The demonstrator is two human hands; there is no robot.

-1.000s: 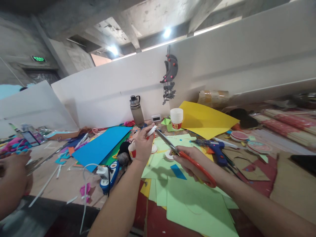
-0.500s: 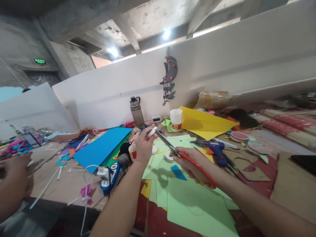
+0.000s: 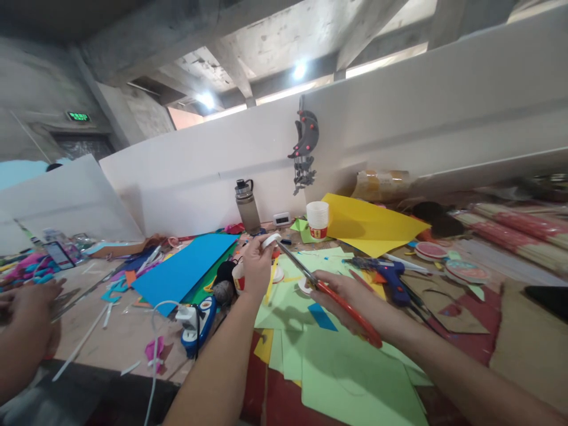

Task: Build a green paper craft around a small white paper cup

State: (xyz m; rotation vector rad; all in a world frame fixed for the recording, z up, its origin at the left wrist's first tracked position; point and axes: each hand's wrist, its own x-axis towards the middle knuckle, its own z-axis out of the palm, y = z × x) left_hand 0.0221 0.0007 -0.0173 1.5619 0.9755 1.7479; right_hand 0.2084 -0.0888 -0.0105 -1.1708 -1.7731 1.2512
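My left hand [image 3: 257, 269] is closed, pinching a small curved white piece [image 3: 272, 239], likely paper, between thumb and fingers. My right hand [image 3: 339, 293] is wrapped round the red handles of a pair of scissors [image 3: 296, 260]. Their blades point up and left, and the tips meet the edge of the white piece. Whether they cut into it I cannot tell. Light green paper sheets [image 3: 350, 378] lie below both hands, with a blue paper scrap [image 3: 322, 317] on top. A paper cup [image 3: 238, 278] stands partly hidden behind my left wrist.
Blue sheet [image 3: 186, 266] and power strip [image 3: 199, 328] lie left; a white cable hangs over the edge. Stacked paper cups [image 3: 318, 220], a yellow sheet [image 3: 373, 225] and a bottle [image 3: 247, 207] are behind. A glue gun [image 3: 393, 278] lies right. Another person's hand [image 3: 33, 310] is far left.
The scissors' handles have drawn closer together and the blades look more closed. My left hand has tilted the white piece slightly. The view has shifted a little.
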